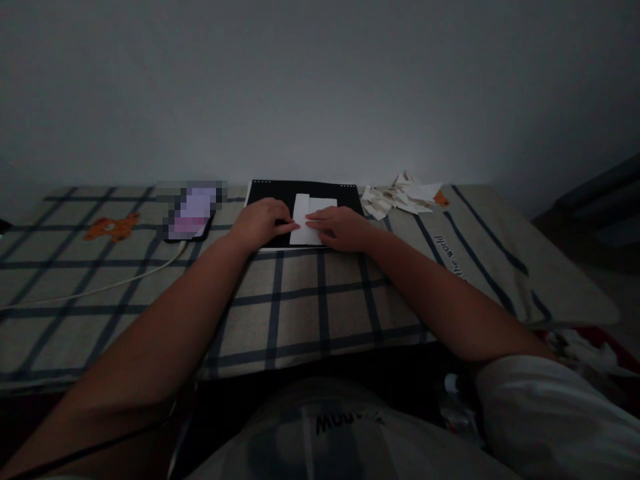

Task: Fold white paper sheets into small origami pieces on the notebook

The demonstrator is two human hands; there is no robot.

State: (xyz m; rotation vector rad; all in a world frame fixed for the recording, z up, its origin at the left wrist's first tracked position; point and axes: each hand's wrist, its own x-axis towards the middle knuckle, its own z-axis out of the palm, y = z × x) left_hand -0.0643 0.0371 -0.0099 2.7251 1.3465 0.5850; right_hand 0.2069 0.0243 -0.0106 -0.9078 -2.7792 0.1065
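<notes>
A white folded sheet of paper [313, 215] lies on a black mat [270, 192] at the far middle of a checked cloth surface [300, 300]. My left hand [263, 223] rests on the mat at the paper's left edge, fingertips pressing its fold. My right hand [343, 227] lies flat over the paper's lower right part, fingers pointing left. Both hands touch the paper; neither lifts it.
A phone [193, 212] with a lit screen lies left of the mat, a white cable [100, 288] running from it toward the left edge. A heap of crumpled paper scraps [400, 197] sits right of the mat. An orange animal print [113, 227] marks the cloth. A wall stands behind.
</notes>
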